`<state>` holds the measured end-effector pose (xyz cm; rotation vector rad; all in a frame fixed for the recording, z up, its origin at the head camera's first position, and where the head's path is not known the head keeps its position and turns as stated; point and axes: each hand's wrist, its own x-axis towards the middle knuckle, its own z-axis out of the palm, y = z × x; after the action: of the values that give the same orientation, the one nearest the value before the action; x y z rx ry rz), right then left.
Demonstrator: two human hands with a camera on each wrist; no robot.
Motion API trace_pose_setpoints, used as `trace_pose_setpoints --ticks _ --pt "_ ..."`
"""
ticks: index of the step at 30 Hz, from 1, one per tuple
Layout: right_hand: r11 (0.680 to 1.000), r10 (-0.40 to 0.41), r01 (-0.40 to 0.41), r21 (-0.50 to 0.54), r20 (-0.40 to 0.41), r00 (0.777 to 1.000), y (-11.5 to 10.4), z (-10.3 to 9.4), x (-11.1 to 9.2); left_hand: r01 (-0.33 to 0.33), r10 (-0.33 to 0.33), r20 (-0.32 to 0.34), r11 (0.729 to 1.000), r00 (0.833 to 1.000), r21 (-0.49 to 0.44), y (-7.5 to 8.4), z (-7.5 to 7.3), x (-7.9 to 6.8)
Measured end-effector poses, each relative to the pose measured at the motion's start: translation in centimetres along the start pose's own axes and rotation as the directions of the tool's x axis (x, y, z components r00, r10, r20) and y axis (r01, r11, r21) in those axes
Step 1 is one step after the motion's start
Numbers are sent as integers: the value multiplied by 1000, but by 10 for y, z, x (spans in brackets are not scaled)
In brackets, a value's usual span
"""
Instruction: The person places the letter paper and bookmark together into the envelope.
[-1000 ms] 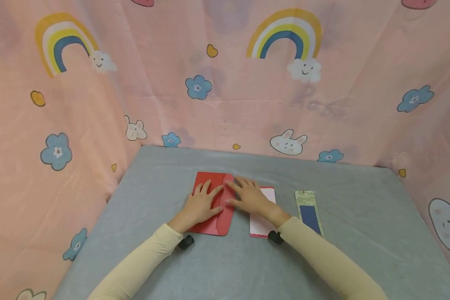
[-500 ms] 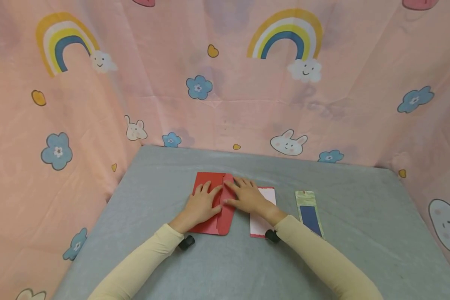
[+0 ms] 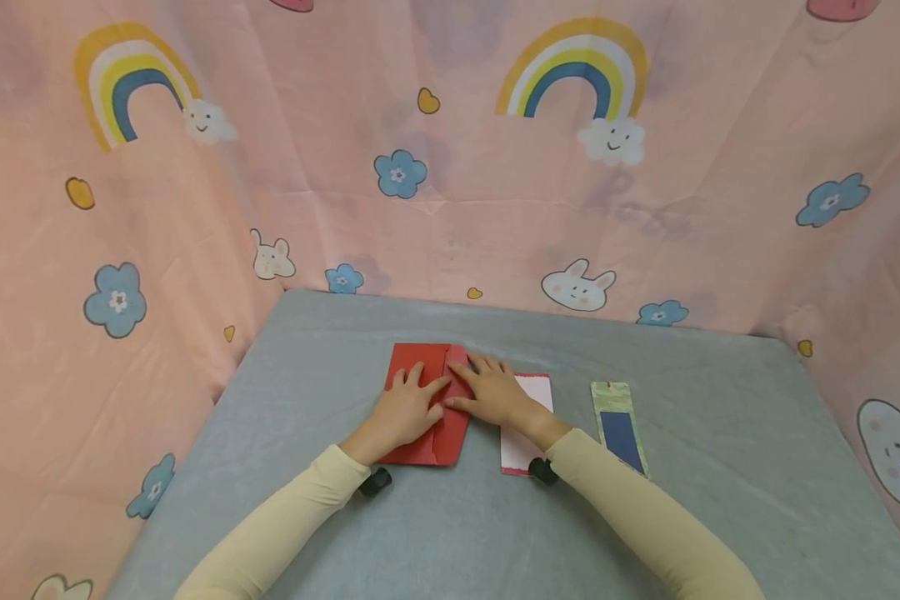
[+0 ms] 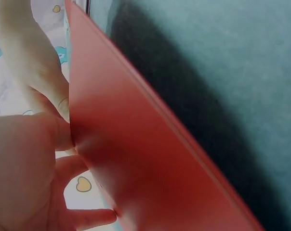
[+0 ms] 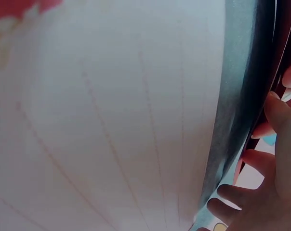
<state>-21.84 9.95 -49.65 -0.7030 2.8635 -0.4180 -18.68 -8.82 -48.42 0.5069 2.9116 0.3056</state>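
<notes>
The left grip point(image 3: 402, 414) is a bare hand lying on the red envelope point(image 3: 418, 353), fingers spread and slightly bent, enclosing nothing; its index tip and thumb tip reach to the flap point(image 3: 451, 437). The right grip point(image 3: 498, 396) comes from the other side, fingers spread and loose, with thumb and index tips touching the flap and no clear pinch. In the left wrist view, fingertips press against red paper.

Since a second ago the change is small: the envelope's near edge sits a touch farther from the person, and the left index and right thumb tips have edged closer together. I judge this to be fine handling of the flap, with its setting not yet finished; whether it lies wholly flat is hard to tell.

The envelope rests on the grey bench point(image 3: 450, 533), left of the white sheet point(image 3: 520, 437), which is partly under the right wrist. The green strip point(image 3: 619, 433) lies farther right, untouched.
</notes>
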Motion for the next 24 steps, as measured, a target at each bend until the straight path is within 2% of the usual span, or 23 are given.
trace_pose_setpoints --ticks 10,16,24 --pt "1000 -7 7 -17 -20 1000 -1 2 -2 7 -7 -19 1000 1000 -30 -4 4 1" --pt "999 14 -14 -29 5 1000 1 3 -2 6 -8 -41 998 999 -65 -7 7 -1" --pt "999 17 -16 -40 17 1000 1 3 -3 11 -14 -68 999 998 -41 -7 8 -3"
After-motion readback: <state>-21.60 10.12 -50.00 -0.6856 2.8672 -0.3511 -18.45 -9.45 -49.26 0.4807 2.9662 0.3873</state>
